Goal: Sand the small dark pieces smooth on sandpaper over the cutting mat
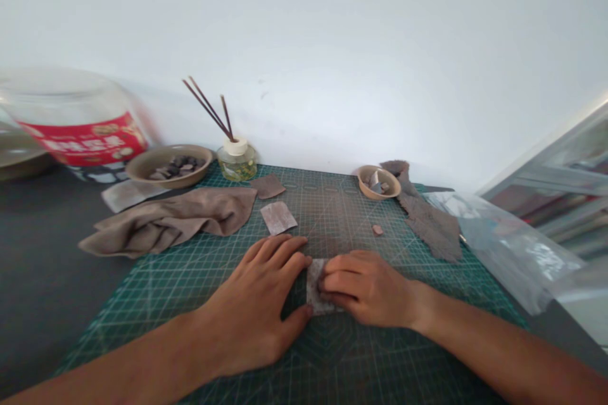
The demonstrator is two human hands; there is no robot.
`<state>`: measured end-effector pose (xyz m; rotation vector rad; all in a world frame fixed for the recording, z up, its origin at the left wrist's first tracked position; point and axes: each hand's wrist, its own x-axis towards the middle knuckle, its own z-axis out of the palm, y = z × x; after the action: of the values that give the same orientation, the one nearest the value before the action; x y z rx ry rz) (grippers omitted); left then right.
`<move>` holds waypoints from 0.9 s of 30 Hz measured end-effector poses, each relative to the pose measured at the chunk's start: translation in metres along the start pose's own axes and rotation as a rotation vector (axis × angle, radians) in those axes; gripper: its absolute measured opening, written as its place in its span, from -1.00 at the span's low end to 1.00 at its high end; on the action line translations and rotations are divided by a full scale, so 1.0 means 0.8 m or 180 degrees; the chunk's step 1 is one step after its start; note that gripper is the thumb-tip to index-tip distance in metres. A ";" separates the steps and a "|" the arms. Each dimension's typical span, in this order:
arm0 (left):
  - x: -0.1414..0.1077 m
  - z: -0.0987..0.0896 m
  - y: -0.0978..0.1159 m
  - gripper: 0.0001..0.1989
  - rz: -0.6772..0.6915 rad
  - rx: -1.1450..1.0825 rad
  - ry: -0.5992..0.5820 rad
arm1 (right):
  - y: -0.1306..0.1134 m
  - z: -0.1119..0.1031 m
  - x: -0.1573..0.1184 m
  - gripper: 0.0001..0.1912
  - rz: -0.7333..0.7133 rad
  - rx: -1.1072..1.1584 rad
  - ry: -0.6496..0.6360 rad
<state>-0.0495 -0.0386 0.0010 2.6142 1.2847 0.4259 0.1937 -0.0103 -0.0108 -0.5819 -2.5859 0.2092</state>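
Observation:
A small greyish, worn square that looks like sandpaper lies flat on the green cutting mat. My left hand rests palm down with its fingers spread, and its thumb and index fingertip touch the left edge of the square. Over the right part of the square, my right hand is closed, its fingertips bunched and pressed down. Whatever those fingers hold, if anything, is hidden beneath them. Beyond my hands lie a pale worn square, a brown square and a small pinkish piece.
At the left are a brown cloth, a bowl of dark pieces and a large red-labelled jar. A reed diffuser stands by the wall. Rightward are a small bowl, a grey cloth and a plastic bag.

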 end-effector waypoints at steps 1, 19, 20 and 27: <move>0.000 0.000 0.000 -0.55 -0.0010 -0.0006 0.0000 | 0.000 -0.001 0.001 -0.91 0.0032 -0.0123 0.0003; -0.001 0.001 0.002 -0.56 0.0000 -0.0075 -0.0044 | -0.008 -0.011 0.014 -0.94 0.0140 0.0309 -0.0275; -0.001 0.002 0.001 -0.55 0.0008 -0.0074 -0.0046 | -0.006 -0.010 0.014 -0.93 0.0130 0.0275 -0.0268; -0.002 0.001 0.000 -0.54 0.0030 -0.0068 -0.0020 | -0.006 -0.019 0.008 -0.94 0.0432 0.0616 -0.0474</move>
<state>-0.0500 -0.0396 0.0003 2.6031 1.2595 0.4303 0.1944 -0.0110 0.0060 -0.6933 -2.6285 0.5610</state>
